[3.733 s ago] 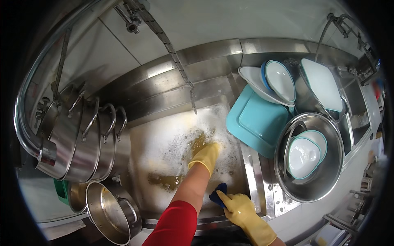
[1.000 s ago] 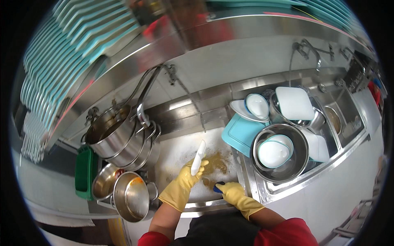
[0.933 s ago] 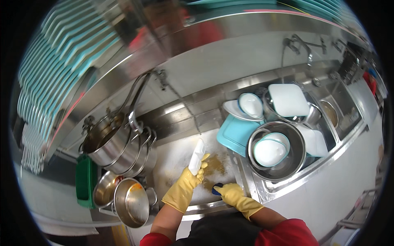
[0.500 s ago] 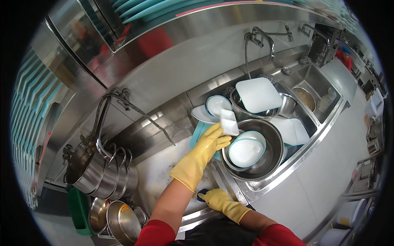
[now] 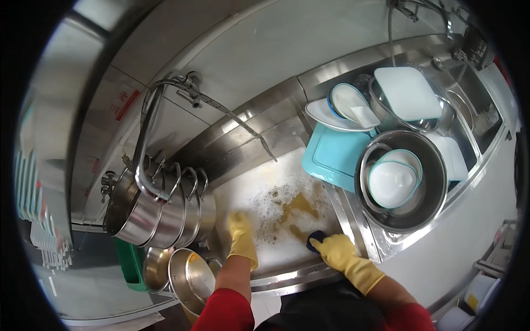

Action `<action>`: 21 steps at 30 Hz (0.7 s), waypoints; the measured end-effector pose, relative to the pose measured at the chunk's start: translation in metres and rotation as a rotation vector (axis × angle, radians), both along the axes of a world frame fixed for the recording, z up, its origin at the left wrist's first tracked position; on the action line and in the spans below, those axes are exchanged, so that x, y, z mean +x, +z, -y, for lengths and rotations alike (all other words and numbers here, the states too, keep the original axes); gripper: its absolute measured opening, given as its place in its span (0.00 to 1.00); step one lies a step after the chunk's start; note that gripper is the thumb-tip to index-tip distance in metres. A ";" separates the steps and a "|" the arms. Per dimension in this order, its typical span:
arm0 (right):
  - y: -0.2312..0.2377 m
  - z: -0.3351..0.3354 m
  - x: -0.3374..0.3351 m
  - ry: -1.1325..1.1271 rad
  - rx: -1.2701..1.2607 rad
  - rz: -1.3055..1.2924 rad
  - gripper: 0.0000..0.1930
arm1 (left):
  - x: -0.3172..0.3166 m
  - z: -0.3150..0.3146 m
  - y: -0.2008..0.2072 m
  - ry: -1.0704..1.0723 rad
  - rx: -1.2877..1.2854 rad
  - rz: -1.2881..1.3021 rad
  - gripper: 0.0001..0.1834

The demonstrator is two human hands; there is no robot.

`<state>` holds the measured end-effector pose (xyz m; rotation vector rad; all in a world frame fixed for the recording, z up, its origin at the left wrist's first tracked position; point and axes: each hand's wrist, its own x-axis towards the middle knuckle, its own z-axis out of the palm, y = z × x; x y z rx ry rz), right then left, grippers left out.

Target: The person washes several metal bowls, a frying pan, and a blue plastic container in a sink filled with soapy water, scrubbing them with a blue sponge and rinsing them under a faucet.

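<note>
Both my hands wear yellow rubber gloves over a sink (image 5: 259, 204) of sudsy, murky water. My left hand (image 5: 241, 238) dips toward the foam at the sink's left, close to the stacked steel pots; its fingers are smeared by motion, and nothing shows in them. Near the front right edge, my right hand (image 5: 338, 252) grips a dark blue scrubbing pad (image 5: 315, 241). Beyond it, a small white divided dish (image 5: 365, 116) rests tilted on a blue-rimmed bowl (image 5: 343, 95) among stacked dishes. A turquoise tray (image 5: 334, 157) leans at the sink's right side.
Steel pots (image 5: 157, 212) are nested at the left under a faucet (image 5: 144, 160) with a hanging hose. Below them sit steel pans (image 5: 190, 276) and a green bin (image 5: 130, 265). At right, a large steel bowl (image 5: 430, 204) holds white bowls (image 5: 392, 185), beside a white tray (image 5: 408, 94).
My left hand has let go of the white divided dish onto the dishes at right and swung back left, down into the sink. My right hand still holds the pad. The view has shifted left.
</note>
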<state>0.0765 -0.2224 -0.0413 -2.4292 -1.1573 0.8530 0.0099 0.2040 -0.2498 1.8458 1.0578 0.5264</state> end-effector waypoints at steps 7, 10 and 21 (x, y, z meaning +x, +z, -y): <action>-0.021 0.002 -0.006 -0.068 0.011 0.016 0.23 | -0.032 0.003 -0.044 -0.038 0.127 -0.709 0.34; -0.023 -0.001 -0.004 -0.051 0.007 0.013 0.24 | -0.007 0.026 -0.027 -0.213 0.115 -1.010 0.33; -0.029 -0.005 -0.006 -0.089 0.014 0.050 0.26 | 0.066 0.089 -0.027 -0.711 0.045 -1.260 0.32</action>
